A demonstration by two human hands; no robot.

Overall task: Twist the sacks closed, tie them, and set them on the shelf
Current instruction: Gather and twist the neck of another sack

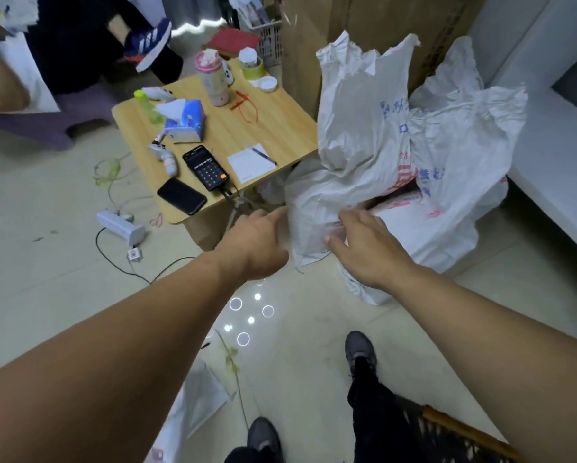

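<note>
Several white woven sacks (447, 155) slump on the floor (46, 279) just right of the worktop (273, 128), mouths open and ragged, none twisted or tied yet. Of these, the nearest sack (353, 135) leans against the worktop's right edge, top flopped over. Left hand (258, 243) is out below the worktop's near corner, fingers mostly straight, tips touching that sack's left edge, holding nothing. Right hand (368, 250) sits further right of the worktop, fingers curled onto the sack's lower fabric, thumb under a fold, looks like a pinch. Handling guess: thin woven plastic, soft, crinkly, a bit slippery, light where slack; contents hidden, so weight unknown. Best hold is probably high up, gathering the loose neck below the frayed rim with both hands so it twists tight; a low pinch would likely just slide the cloth
</note>
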